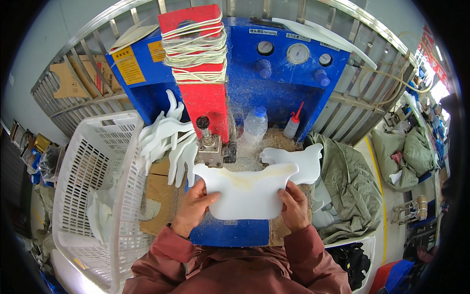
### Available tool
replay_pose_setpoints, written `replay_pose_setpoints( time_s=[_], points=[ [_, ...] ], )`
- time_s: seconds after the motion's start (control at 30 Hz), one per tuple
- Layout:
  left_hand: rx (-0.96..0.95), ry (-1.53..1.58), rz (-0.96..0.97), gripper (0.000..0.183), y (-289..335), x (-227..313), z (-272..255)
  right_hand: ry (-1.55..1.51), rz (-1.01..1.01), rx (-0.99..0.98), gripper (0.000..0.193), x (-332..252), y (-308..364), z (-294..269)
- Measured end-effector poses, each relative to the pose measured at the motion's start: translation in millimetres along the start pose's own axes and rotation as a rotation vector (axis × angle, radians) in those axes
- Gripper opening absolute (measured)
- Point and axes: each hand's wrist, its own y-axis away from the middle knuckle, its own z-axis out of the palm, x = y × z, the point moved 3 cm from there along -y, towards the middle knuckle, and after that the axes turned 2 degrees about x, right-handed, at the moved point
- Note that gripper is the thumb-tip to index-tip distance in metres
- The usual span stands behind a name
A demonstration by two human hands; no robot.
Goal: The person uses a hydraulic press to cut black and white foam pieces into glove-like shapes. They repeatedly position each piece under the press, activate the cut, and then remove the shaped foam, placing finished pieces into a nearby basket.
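A white, curved foam-like panel [247,193] is held level in front of me, with a yellowish stain along its far edge. My left hand [197,205] pinches its left side, thumb on top. On the right side, my right hand [295,203] grips it the same way. Just beyond the panel stands a metal press head [210,152] under a red arm [200,98] wound with pale cord. A similar white panel [301,164] lies behind my right hand. More white curved pieces [169,130] are heaped beyond my left hand.
A white plastic basket [93,132] with a few white pieces stands at left. The blue machine [293,78] carries gauges and knobs. Below them are a clear bottle [255,126] with a blue cap and a red-tipped squeeze bottle [293,125]. Green sacking [347,186] lies at right.
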Motion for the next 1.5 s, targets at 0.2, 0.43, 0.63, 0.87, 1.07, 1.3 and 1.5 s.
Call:
replay_pose_setpoints(
  time_s=[0.2,0.43,0.63,0.87,1.07,1.3,1.5],
  points=[
    [-0.071,0.059,0.004,0.045,-4,-6,12,0.052,0.004,0.074,0.038,-4,7,-13],
    [-0.099,0.032,-0.010,0.044,-10,-15,25,0.070,-0.024,0.105,0.038,-10,15,-26],
    [-0.151,0.063,-0.005,0.046,-17,-24,33,0.077,-0.062,0.101,0.036,-16,18,-35],
    [-0.135,0.096,-0.022,0.039,-16,-32,42,0.030,-0.076,0.106,0.035,-15,26,-44],
    [-0.112,-0.135,-0.138,0.037,24,-38,15,0.170,0.012,0.120,0.033,10,39,-50],
    [0.416,-0.873,0.087,0.033,54,13,-106,1.332,-0.232,0.064,0.023,39,42,-68],
    [0.688,-1.461,0.261,0.055,-37,17,-156,1.162,-0.113,0.136,0.020,31,49,-89]
  ],
)
